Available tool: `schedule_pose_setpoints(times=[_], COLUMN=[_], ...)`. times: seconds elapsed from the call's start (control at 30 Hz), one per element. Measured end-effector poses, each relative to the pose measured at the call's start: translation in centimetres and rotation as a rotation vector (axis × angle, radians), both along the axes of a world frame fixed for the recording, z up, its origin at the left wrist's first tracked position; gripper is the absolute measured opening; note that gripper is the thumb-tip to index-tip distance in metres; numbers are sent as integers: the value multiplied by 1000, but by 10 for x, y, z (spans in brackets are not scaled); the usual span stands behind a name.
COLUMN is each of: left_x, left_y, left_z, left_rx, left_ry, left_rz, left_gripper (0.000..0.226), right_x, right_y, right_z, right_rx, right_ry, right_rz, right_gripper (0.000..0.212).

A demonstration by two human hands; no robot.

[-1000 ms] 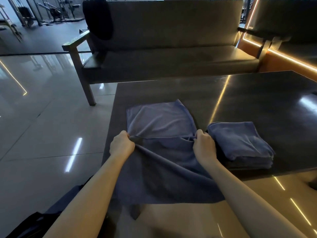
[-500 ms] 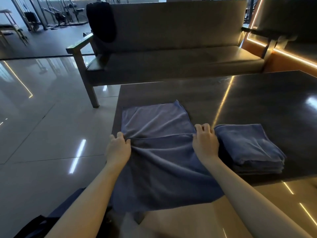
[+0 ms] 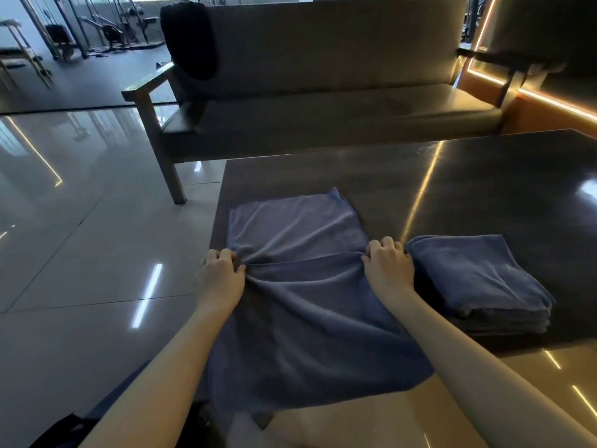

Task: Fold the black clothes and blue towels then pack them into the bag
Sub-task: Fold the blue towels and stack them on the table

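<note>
A blue towel point(image 3: 300, 305) lies spread on the dark table point(image 3: 468, 189), its near part hanging over the front edge. My left hand point(image 3: 223, 276) pinches its left edge at mid-length, and my right hand point(image 3: 389, 270) pinches the right edge; a crease runs between them. Just right of my right hand sits a stack of folded blue towels point(image 3: 478, 282). A black garment point(image 3: 190, 40) hangs over the backrest of the sofa beyond the table. A dark bag point(image 3: 64, 431) shows at the bottom left, mostly out of frame.
A grey sofa point(image 3: 339, 101) with wooden arms stands behind the table. Glossy tiled floor point(image 3: 80, 253) lies to the left. Gym machines point(image 3: 106, 27) stand far back left. Orange-lit panelling point(image 3: 549, 105) runs along the right.
Both hands have slid outward along the towel, drawing the crease between them straighter. The view has shifted slightly, so the folded stack sits further right.
</note>
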State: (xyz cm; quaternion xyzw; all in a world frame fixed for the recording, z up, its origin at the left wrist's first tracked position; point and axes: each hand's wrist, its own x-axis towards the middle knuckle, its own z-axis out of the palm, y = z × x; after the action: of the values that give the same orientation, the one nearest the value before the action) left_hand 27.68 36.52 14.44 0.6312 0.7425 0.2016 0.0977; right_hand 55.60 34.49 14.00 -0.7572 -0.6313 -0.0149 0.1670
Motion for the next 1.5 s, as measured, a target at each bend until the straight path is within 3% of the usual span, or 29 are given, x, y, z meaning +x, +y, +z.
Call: schedule_pose_setpoints(times=[0.1,0.43,0.77,0.9,1.23,1.5], left_x=[-1,-4,-15,-22,-20,-13], left_y=[7,58,148,168,169,148], left_z=[-2,-1,-4,-6,3,8], left_rx=[-58,-79,-99,-55,-139,61], left_ry=[79,78,-57,-171,-145,-282], left_rz=[-13,2,35,28,37,21], left_gripper=[42,39,54,43,22,11], right_x=[3,7,-6,-8,5,10], right_y=[5,76,160,174,165,134], right_z=[3,7,6,4,8,30], right_rx=[6,-102,-111,-92,-27,-2], right_ry=[97,306,359,377,577,568], right_rz=[8,-25,-94,-112,-24,104], right_gripper=[26,32,34,29,13,7])
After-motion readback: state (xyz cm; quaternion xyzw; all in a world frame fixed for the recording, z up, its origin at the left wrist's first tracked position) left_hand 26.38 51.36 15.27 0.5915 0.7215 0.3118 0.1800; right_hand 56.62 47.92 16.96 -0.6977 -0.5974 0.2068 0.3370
